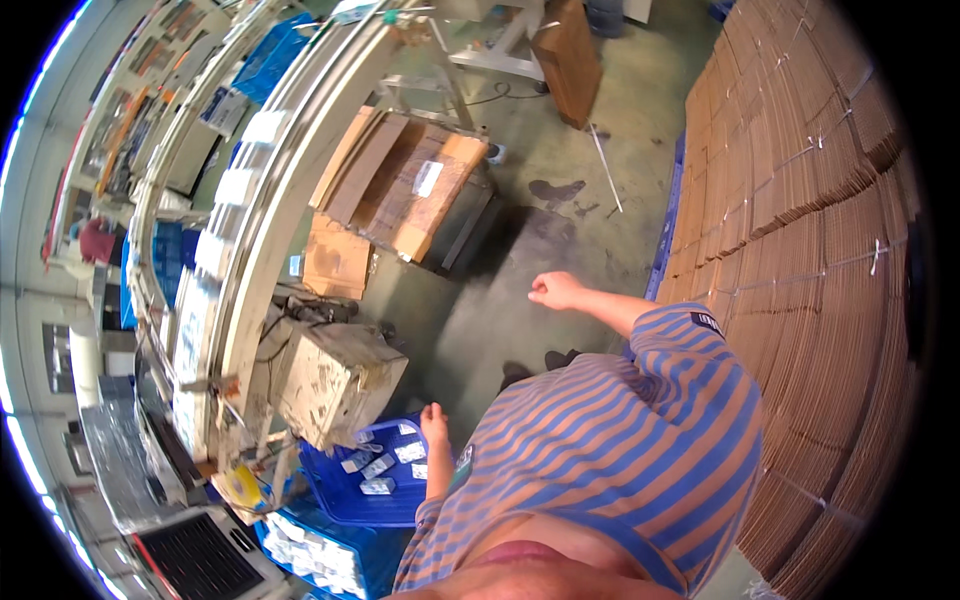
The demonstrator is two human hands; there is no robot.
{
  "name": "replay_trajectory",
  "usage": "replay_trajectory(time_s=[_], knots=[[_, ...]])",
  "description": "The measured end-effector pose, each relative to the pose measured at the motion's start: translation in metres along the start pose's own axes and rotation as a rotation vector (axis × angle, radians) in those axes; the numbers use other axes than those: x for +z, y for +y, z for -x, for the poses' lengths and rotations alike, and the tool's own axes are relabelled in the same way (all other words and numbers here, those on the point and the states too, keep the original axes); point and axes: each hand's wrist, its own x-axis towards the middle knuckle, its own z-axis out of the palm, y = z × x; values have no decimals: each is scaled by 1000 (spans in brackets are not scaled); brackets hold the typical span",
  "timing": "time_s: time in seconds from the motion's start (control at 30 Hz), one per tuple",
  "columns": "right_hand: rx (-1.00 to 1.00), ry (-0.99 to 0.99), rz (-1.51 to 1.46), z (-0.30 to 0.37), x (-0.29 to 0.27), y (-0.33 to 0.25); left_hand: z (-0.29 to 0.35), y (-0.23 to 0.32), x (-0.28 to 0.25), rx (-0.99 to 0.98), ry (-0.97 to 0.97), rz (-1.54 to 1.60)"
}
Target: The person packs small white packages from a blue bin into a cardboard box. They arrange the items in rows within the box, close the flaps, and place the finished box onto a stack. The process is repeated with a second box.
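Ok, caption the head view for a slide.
Person in striped shirt, left hand beside blue plastic tray of small packets, right hand near bundled flat cardboard stacks.

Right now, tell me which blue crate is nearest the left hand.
The shallow blue crate just beside the left hand, with a few small white packets scattered in it. The other blue crate, below it, is packed full of packets.

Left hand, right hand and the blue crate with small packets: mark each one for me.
left hand (434,422), head view, back of the hand.
right hand (556,290), head view, knuckles of the closed fist.
blue crate (350,505), head view, bare blue floor near its front rim.
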Motion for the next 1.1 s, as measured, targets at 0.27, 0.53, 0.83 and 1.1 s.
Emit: replay_trajectory(time_s=[0.27,0.53,0.83,1.1], knots=[[126,125,-218,-110,-35,18,-143,116,95,7,-392,-278],[359,427,-437,-212,-139,99,-258,323,228,258,-424,-218],[486,675,-340,-481,-364,238,-305,303,265,28,-477,-734],[495,782,-563,-724,-457,381,-202,385,354,-415,-407,-780]])
